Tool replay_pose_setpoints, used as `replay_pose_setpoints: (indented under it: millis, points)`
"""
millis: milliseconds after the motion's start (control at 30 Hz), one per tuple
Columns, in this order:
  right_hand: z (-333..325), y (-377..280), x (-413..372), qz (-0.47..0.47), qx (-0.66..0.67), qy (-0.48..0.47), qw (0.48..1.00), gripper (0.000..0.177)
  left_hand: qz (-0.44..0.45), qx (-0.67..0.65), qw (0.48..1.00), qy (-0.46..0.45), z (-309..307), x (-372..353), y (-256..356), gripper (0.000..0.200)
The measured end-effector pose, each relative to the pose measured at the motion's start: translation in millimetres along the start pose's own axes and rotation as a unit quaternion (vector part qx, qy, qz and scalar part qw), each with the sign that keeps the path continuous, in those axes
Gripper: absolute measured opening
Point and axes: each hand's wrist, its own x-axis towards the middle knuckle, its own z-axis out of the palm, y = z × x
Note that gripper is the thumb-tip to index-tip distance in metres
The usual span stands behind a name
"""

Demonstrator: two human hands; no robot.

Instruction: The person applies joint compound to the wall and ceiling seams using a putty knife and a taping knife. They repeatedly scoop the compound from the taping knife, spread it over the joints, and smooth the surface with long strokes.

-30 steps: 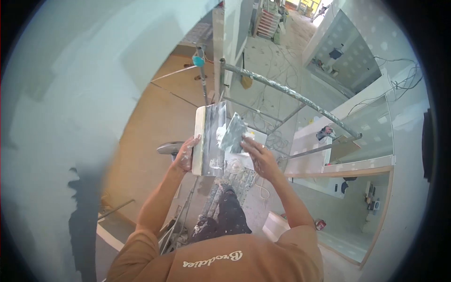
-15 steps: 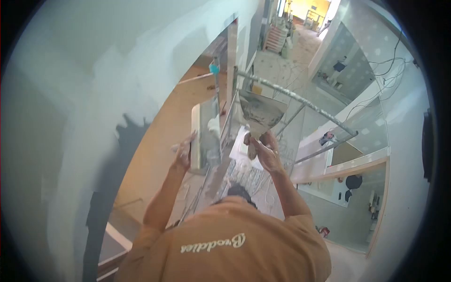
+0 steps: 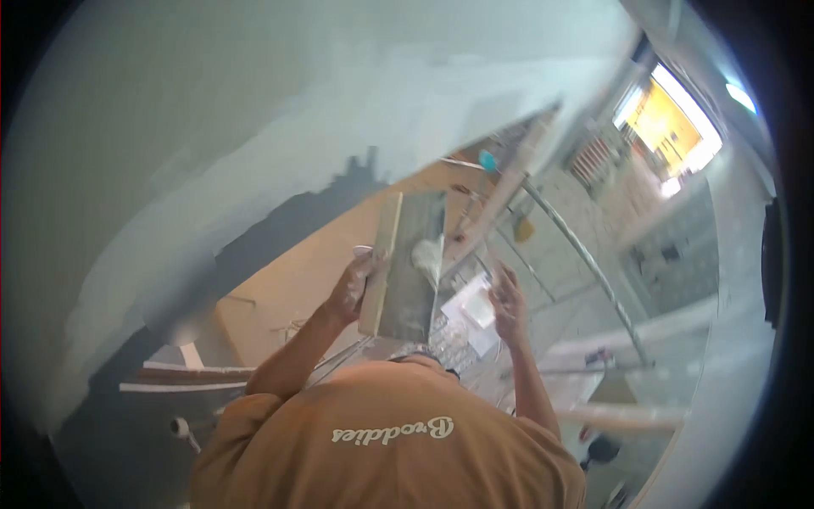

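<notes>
The left hand (image 3: pixel 354 290) grips a plaster-smeared hawk (image 3: pixel 409 276) by its edge. The right hand (image 3: pixel 509 301) is blurred, so its grip cannot be told. The shirt (image 3: pixel 381 394) reads "Broddies", mirrored.

Blurred right hand (image 3: pixel 509 304), hold perhaps indistinct.

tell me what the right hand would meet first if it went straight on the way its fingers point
Probably the metal scaffold rail above it. The right hand points up the picture, right of the hawk in the left hand. Depth is unclear in the blur.
</notes>
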Motion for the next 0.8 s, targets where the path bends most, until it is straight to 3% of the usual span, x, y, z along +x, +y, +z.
replay_pose_setpoints:
  millis: [33,67,100,133,167,200,233,267,300,333,367,400,467,533,600,633,667,700,733,800]
  points:
    - [-3.7,11.7,3.5,0.086,0.168,-0.055,0.981,0.027,0.023,0.024,0.999,0.035,-4.7,-21.3,4.1,0.041]
    - [-7.3,23.4,4.5,0.181,0.321,-0.114,0.923,0.007,0.049,0.016,0.997,0.057,-2.9,-47.8,10.4,0.041]
    - [-7.1,19.1,8.2,0.240,0.390,-0.129,0.879,0.012,0.056,0.009,0.995,0.079,2.4,-77.8,20.5,0.041]
    - [-9.5,-1.7,6.6,0.076,0.219,-0.177,0.957,0.013,0.072,0.007,0.992,0.108,1.8,-108.9,28.1,0.041]
    - [-4.6,83.3,16.9,0.261,0.397,-0.227,0.850,0.020,0.085,-0.009,0.987,0.135,-19.0,-138.5,27.6,0.042]
    - [12.6,10.8,19.7,0.138,0.461,-0.265,0.836,0.039,0.109,-0.022,0.979,0.169,-37.8,-177.4,28.5,0.044]
    - [32.0,-3.6,33.5,0.097,0.486,-0.334,0.802,0.042,0.171,0.067,0.955,0.233,-33.7,-213.2,30.0,0.045]
    - [61.1,-39.5,41.9,0.041,0.469,-0.303,0.829,0.021,0.223,0.153,0.913,0.305,-23.7,-239.8,37.1,0.046]
    - [85.6,-47.1,57.5,0.216,0.478,-0.337,0.782,0.025,0.237,0.099,0.906,0.338,-4.4,-269.1,52.5,0.046]
    - [98.8,-39.9,86.0,0.185,0.614,-0.620,0.452,0.045,0.246,0.040,0.902,0.353,12.2,-294.3,59.5,0.046]
    - [110.7,-76.8,84.7,0.174,0.577,-0.600,0.526,0.043,0.304,0.051,0.875,0.372,7.8,-317.0,53.9,0.045]
    - [131.5,-110.2,79.6,0.174,0.542,-0.600,0.562,0.042,0.333,0.049,0.857,0.390,-5.3,-338.9,39.7,0.045]
    - [168.8,-162.2,69.9,0.169,0.499,-0.626,0.575,0.039,0.435,0.031,0.799,0.414,-29.8,-382.5,5.7,0.046]
    - [204.4,-204.3,57.8,0.162,0.457,-0.663,0.571,0.036,0.460,0.010,0.760,0.459,-15.0,-413.5,-6.4,0.046]
    - [236.0,-232.5,43.3,0.142,0.398,-0.703,0.572,0.034,0.507,-0.049,0.673,0.536,-24.3,-433.5,-33.4,0.043]
    - [252.1,-228.1,27.7,0.072,0.388,-0.673,0.625,0.038,0.509,-0.054,0.668,0.540,-32.9,-444.2,-48.2,0.043]
    - [271.2,-219.9,13.3,0.001,0.375,-0.637,0.674,0.043,0.547,-0.056,0.626,0.553,-45.5,-452.9,-64.0,0.041]
    - [279.0,-232.4,6.0,0.087,0.407,-0.696,0.585,0.044,0.584,-0.058,0.582,0.563,-50.7,-455.7,-76.2,0.039]
    - [284.2,-247.7,-1.0,0.175,0.430,-0.741,0.486,0.044,0.582,-0.065,0.579,0.567,-39.3,-454.5,-79.8,0.039]
    - [305.0,-240.6,-21.7,0.194,0.413,-0.777,0.433,0.044,0.615,-0.061,0.522,0.588,-14.7,-451.5,-80.5,0.047]
